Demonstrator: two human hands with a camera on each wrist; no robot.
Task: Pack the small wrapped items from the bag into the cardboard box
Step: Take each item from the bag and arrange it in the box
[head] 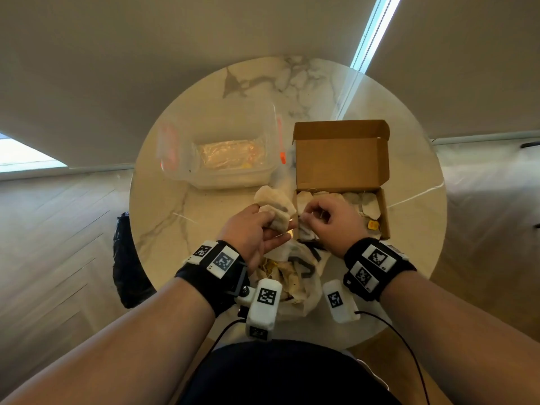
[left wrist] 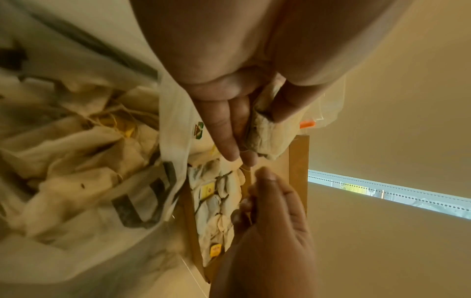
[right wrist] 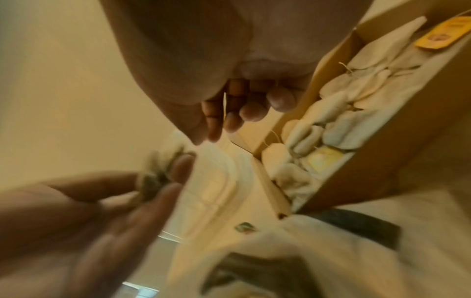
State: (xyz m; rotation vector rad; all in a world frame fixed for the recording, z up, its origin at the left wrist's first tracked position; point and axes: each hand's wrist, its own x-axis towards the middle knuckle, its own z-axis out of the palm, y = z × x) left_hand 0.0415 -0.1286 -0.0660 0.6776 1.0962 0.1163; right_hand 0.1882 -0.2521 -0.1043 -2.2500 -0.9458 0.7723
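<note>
Closest to the person, just on the near side of the cardboard box (head: 342, 182), lies the white plastic bag (head: 304, 276), slumped open on the round marble table (head: 181, 206) and full of crumpled tea bags (left wrist: 76, 145) with strings and yellow tags. Above the bag's mouth, beside the box's near-left corner, the left hand (head: 254, 232) grips a small bunch of tea bags (head: 276, 210): the thumb presses them against the curled forefinger while the other fingers lie fairly straight. The right hand (head: 330, 220) hovers over the left end of the box with fingers curled inward and thumb and forefinger close together on what looks like a thin string in the right wrist view; whether it truly pinches it I cannot tell.

In the box, paper tea bags already cover most of the floor, a yellow tag (head: 373, 225) lying near its right wall; the lid stands open on the far side. Left of the box sits a clear plastic container (head: 222, 147) with an orange clip.

These bags are probably very light, soft and easily torn, and the strings tangle. Best taken by the paper body with a gentle pinch, not the string, then laid flat in the gaps.
</note>
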